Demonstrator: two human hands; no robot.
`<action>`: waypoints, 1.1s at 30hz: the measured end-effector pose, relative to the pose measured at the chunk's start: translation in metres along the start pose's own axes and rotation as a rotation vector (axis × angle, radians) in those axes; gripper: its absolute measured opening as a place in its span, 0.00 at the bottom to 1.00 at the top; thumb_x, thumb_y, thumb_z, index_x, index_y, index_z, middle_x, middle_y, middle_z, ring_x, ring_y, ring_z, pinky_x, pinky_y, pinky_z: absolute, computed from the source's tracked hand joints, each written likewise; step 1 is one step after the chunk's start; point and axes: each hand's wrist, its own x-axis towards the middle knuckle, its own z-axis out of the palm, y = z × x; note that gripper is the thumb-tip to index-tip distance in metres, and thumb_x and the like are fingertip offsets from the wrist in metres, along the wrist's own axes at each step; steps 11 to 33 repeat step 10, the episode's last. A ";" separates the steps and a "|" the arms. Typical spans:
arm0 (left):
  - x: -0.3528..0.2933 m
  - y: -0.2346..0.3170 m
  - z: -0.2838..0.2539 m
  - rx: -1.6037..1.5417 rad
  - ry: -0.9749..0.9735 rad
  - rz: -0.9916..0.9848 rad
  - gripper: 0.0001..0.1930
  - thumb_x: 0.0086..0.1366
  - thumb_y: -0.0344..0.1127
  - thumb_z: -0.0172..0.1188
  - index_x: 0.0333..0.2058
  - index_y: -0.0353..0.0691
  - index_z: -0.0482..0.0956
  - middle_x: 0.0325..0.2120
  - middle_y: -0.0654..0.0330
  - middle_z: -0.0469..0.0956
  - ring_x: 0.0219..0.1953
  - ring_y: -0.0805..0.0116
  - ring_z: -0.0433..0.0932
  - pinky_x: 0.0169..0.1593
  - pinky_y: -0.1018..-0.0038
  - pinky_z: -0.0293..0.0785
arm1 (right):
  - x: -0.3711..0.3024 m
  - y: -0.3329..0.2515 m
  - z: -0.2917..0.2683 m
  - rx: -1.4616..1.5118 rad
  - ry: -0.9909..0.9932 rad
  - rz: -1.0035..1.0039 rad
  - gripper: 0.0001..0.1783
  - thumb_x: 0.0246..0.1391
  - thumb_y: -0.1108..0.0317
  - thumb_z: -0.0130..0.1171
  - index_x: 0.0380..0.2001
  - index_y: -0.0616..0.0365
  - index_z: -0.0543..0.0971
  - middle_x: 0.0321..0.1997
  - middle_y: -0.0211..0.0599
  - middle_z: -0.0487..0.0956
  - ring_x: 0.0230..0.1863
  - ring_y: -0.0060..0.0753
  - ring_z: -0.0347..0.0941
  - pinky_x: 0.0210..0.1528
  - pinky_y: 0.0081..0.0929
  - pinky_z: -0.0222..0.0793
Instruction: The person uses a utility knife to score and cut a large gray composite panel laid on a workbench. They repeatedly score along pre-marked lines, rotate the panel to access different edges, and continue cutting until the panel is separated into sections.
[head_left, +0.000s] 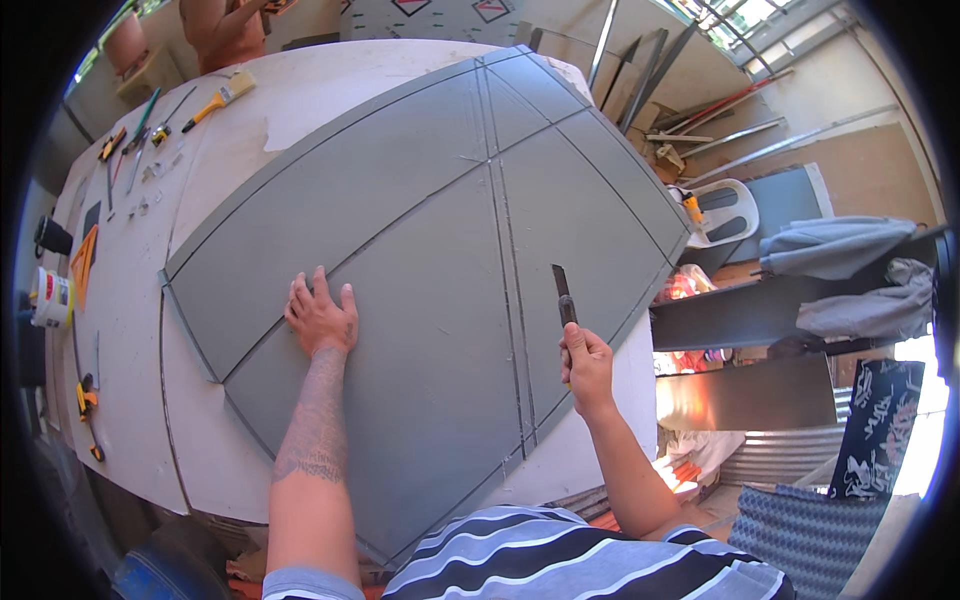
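A large grey sheet panel (430, 290), scored with dark straight lines along its edges and across its face, lies on a white table (130, 400). My left hand (322, 318) rests on the panel with its fingers spread, over one of the dark lines. In my right hand (586, 362) is a utility knife (567, 300), its dark blade pointing up and away from me. The knife appears to be above the right part of the panel; whether its tip touches is hard to tell. A double line runs down the panel to the left of the knife.
On the table's left lie a paintbrush (222, 100), a tape measure (160, 134), an orange triangular square (84, 262) and a white tub (50, 298). Another person (222, 35) is beyond the far edge. A white plastic chair (728, 212) and hanging cloths (835, 247) are at right.
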 end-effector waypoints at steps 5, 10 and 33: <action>0.001 0.003 0.001 0.000 -0.001 -0.004 0.33 0.78 0.59 0.49 0.76 0.54 0.60 0.76 0.52 0.56 0.80 0.54 0.50 0.81 0.49 0.44 | 0.072 0.005 0.025 0.016 -0.183 -0.051 0.20 0.77 0.51 0.57 0.38 0.57 0.77 0.24 0.22 0.70 0.20 0.16 0.67 0.23 0.20 0.63; 0.003 0.002 0.004 0.027 -0.026 -0.038 0.34 0.79 0.60 0.49 0.76 0.55 0.59 0.76 0.51 0.55 0.81 0.53 0.49 0.81 0.48 0.44 | 0.133 -0.003 0.060 0.079 -0.337 -0.088 0.19 0.77 0.53 0.57 0.48 0.61 0.79 0.26 0.21 0.71 0.22 0.15 0.67 0.24 0.20 0.62; 0.003 0.002 0.004 0.027 -0.026 -0.038 0.34 0.79 0.60 0.49 0.76 0.55 0.59 0.76 0.51 0.55 0.81 0.53 0.49 0.81 0.48 0.44 | 0.133 -0.003 0.060 0.079 -0.337 -0.088 0.19 0.77 0.53 0.57 0.48 0.61 0.79 0.26 0.21 0.71 0.22 0.15 0.67 0.24 0.20 0.62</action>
